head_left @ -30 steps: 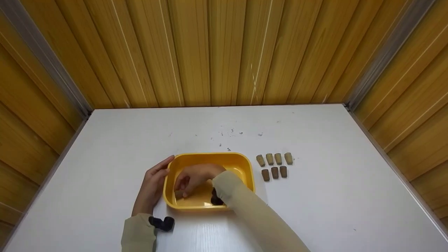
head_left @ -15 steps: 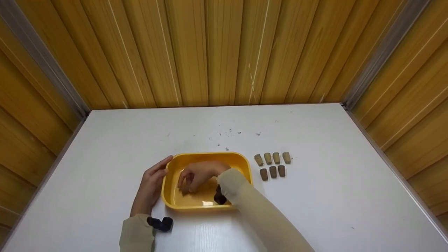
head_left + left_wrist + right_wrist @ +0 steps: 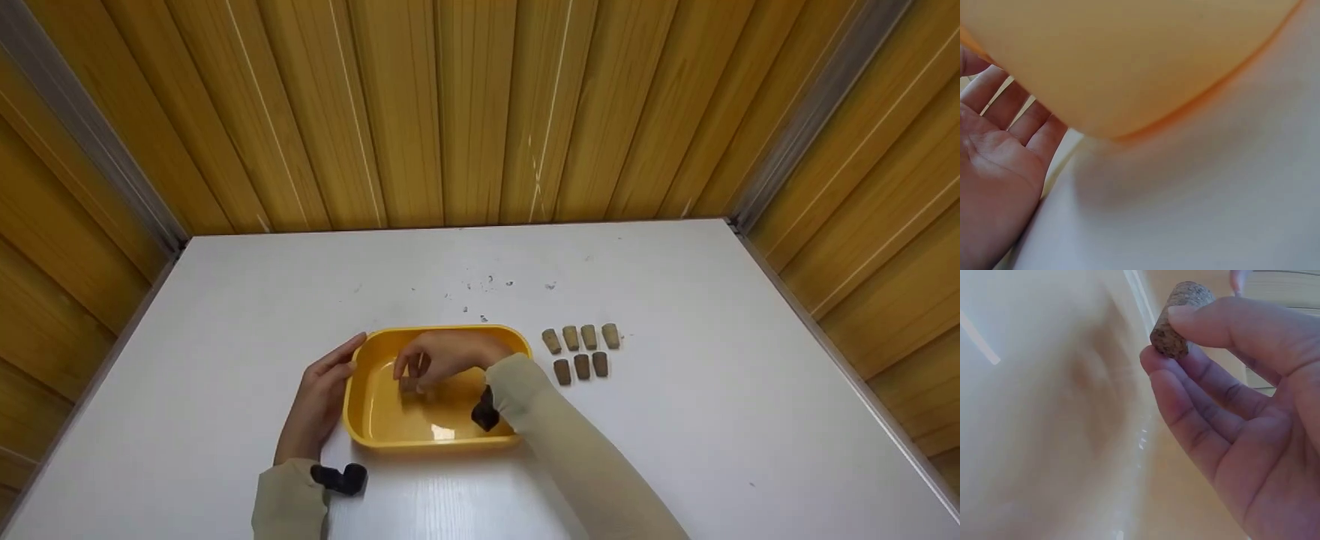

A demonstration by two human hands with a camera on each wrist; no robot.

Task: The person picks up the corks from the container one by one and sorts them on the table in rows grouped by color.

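Observation:
Between thumb and fingers, my right hand (image 3: pixel 448 355) pinches a brown cork stopper (image 3: pixel 1176 332) inside a yellow plastic tray. In the head view that stopper (image 3: pixel 408 385) is low over the tray floor, partly covered by fingers. The tray (image 3: pixel 435 445) is rectangular with rounded corners. My left hand (image 3: pixel 318 397) rests along its left outer side, fingertips near the back left corner. The left wrist view shows the left hand (image 3: pixel 999 146) with fairly straight fingers passing behind the tray wall (image 3: pixel 1129 67); their tips are hidden.
Right of the tray lie two rows of cork stoppers: several light ones (image 3: pixel 589 337) at the back, and three darker ones (image 3: pixel 582 367) in front. The white table (image 3: pixel 720 390) has small dark marks behind the tray. Wood-patterned walls (image 3: pixel 472 112) enclose it at back and sides.
My right hand has moved right and back inside the tray, bringing the pinched cork stopper away from the left end. The left hand stays at the tray's left side.

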